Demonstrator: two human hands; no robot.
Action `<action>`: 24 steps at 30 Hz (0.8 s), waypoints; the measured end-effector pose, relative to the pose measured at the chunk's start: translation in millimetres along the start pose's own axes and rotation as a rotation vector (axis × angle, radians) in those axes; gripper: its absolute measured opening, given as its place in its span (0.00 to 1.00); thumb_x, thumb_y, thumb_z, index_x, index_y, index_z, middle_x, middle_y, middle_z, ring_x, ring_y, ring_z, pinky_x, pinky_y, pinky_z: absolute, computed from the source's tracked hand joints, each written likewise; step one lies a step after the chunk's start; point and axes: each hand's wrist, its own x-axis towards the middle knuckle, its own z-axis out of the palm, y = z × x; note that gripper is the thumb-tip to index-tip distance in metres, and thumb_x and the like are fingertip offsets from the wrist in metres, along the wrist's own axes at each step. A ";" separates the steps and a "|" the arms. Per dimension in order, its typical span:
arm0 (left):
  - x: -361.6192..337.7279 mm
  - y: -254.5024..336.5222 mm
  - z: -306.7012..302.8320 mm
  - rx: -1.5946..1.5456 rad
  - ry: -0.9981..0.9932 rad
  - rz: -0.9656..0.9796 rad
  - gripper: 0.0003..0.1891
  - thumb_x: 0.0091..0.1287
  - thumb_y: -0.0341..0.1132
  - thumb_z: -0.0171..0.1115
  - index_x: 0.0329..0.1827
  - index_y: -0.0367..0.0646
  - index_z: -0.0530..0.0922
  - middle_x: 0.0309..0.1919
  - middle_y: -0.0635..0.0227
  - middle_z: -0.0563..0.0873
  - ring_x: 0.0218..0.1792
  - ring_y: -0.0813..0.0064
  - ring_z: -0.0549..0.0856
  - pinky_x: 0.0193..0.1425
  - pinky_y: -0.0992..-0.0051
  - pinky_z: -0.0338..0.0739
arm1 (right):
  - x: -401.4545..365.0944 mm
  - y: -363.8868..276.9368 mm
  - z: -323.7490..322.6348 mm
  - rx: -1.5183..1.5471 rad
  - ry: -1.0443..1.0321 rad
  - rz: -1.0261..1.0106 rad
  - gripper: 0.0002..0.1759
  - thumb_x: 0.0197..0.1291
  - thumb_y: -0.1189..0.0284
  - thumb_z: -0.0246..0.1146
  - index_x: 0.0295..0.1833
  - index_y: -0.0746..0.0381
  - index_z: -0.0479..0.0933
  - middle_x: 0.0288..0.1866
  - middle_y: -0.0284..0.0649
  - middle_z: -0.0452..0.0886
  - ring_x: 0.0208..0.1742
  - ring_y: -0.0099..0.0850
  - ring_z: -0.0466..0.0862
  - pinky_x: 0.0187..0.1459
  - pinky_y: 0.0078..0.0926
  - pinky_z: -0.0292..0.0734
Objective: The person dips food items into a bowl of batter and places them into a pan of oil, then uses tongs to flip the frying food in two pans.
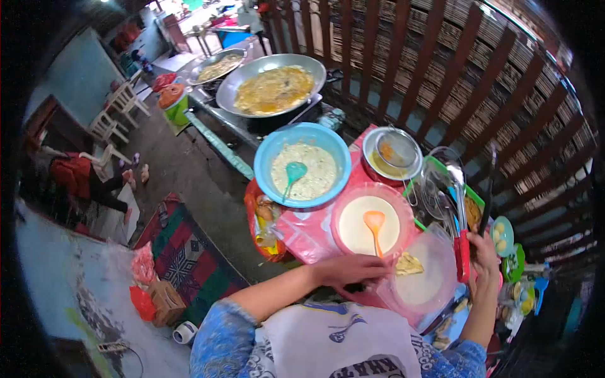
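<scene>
Red-handled tongs (463, 257) are clamped in the right hand (483, 255), right of the pink batter basin (407, 219); at its near side, the left hand (350, 271) hides its grip: we can't tell.

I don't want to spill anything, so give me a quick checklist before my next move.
1. Orange ladle inside the pink bowl: ok, its head rests in the white liquid.
2. Left hand has a grip on that ladle: cannot tell; the fingers are by the handle's end.
3. Right hand holding only one utensil: cannot tell; a red-handled utensil and a dark utensil both meet it.
4. Green ladle in the blue basin: ok, it lies in the mixture.
5. Direct way from pink bowl to large pan: not ok, the basin stands between.
</scene>
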 end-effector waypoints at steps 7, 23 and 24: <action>65.7 15.3 55.9 -0.212 -0.015 0.152 0.33 0.60 0.41 0.62 0.63 0.37 0.56 0.46 0.65 0.72 0.49 0.74 0.74 0.54 0.75 0.71 | -26.8 32.0 74.2 0.022 0.105 -0.326 0.09 0.56 0.77 0.59 0.41 0.59 0.67 0.32 0.30 0.70 0.31 0.19 0.71 0.34 0.18 0.69; -109.9 -24.9 -51.3 -0.023 0.966 0.320 0.18 0.59 0.34 0.57 0.50 0.35 0.69 0.38 0.64 0.77 0.38 0.74 0.77 0.44 0.73 0.72 | -56.2 89.2 323.1 0.007 -0.197 -0.358 0.06 0.65 0.71 0.53 0.36 0.59 0.64 0.31 0.33 0.73 0.30 0.21 0.74 0.33 0.21 0.73; -125.0 -33.2 -72.6 -0.066 0.943 0.481 0.16 0.60 0.33 0.56 0.50 0.36 0.71 0.38 0.66 0.79 0.36 0.74 0.77 0.46 0.76 0.72 | -66.4 87.5 349.7 0.020 -0.273 -0.338 0.06 0.65 0.71 0.51 0.39 0.61 0.63 0.36 0.40 0.76 0.32 0.26 0.79 0.35 0.25 0.75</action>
